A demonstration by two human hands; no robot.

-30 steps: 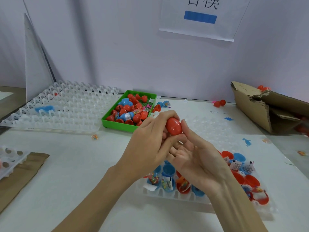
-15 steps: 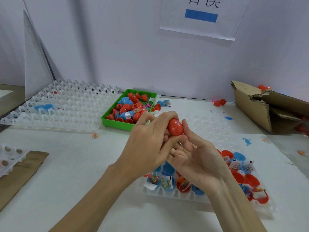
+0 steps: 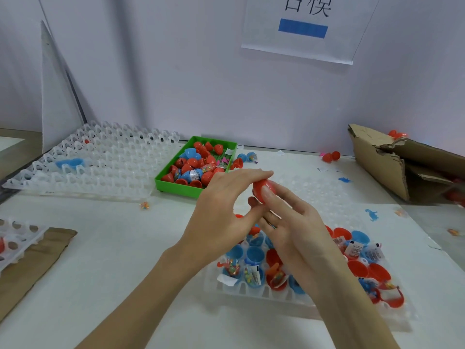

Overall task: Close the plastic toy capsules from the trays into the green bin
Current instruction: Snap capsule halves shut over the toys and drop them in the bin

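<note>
A red capsule [image 3: 264,191] is pinched in the right hand [image 3: 294,235], evidently for closing; the left hand [image 3: 224,215] is held loosely open beside it, above the tray [image 3: 251,289].

A single head-worn camera looks forward and down, close over the white tabletop [image 3: 105,248], facing the wall [image 3: 176,71] behind it.

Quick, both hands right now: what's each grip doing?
Left hand: open, fingers extended, not clearly gripping anything.
Right hand: grip closed on the red capsule, thumb pressing its front.
</note>
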